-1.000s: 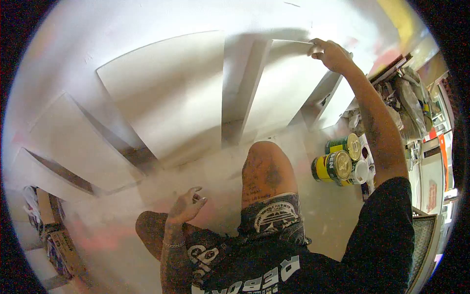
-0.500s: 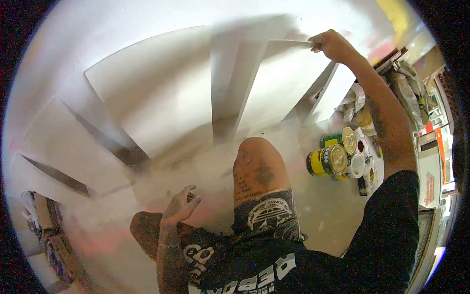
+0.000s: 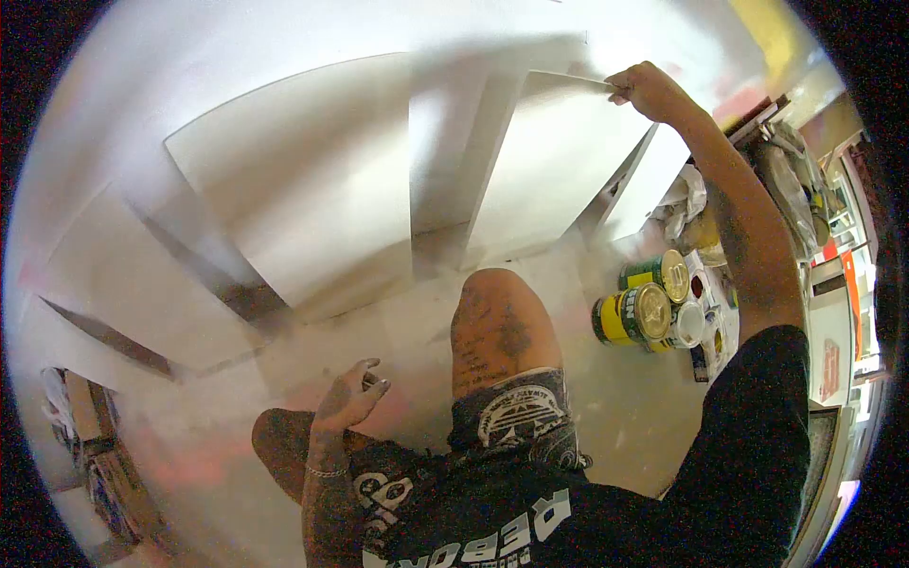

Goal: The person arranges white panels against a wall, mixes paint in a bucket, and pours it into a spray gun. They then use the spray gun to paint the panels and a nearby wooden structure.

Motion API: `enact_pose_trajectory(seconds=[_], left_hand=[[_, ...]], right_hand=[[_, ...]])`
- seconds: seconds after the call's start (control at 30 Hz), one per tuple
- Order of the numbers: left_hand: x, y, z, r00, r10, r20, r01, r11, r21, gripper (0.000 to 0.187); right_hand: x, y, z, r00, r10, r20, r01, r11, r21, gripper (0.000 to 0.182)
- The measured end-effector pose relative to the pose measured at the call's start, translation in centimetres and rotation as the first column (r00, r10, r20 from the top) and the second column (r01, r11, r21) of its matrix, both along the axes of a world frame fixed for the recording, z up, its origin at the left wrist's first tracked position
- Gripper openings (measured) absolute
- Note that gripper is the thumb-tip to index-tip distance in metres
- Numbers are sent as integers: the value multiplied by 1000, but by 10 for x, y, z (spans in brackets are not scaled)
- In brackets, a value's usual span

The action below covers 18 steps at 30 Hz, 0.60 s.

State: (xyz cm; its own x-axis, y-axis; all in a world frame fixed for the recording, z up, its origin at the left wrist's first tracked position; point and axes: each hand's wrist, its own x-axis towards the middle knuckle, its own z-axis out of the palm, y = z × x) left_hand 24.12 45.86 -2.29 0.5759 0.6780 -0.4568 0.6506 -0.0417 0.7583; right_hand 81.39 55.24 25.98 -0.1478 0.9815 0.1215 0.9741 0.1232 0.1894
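Observation:
My right hand (image 3: 644,92) pinches the upper right corner of a white panel (image 3: 549,161), which stands tilted at the wall. My left hand (image 3: 354,393) hovers over my bent leg, its fingers curled but apart, with nothing in them. A larger white panel (image 3: 303,170) leans on the wall to the left of the held one. Farther left another pale panel (image 3: 151,284) leans there, and a narrow white panel (image 3: 649,185) stands right of the held one.
Paint cans (image 3: 634,314) stand on the floor (image 3: 625,417) at the right, beside plastic-wrapped items (image 3: 684,199). Brown boards or boxes (image 3: 109,464) lie at the lower left. My raised knee (image 3: 502,327) is close below the panels.
The held panel and my right hand have shifted slightly to the right, and the gap between this panel and the larger one is wider. My left hand has hardly moved.

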Motion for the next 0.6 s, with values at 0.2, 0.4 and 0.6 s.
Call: enact_pose_trajectory(seconds=[0.2,0.4,0.6], left_hand=[[3,2,10,997,-39,-72,42,998,41,52],[9,1,12,997,-24,-71,23,1000,-3,54],[6,2,9,997,-39,-67,41,999,30,53]], right_hand=[[6,11,-6,989,-141,-36,141,990,-15,23],[17,17,-14,981,118,152,-132,988,83,21],[-8,18,-18,997,-78,-16,80,983,165,17]])
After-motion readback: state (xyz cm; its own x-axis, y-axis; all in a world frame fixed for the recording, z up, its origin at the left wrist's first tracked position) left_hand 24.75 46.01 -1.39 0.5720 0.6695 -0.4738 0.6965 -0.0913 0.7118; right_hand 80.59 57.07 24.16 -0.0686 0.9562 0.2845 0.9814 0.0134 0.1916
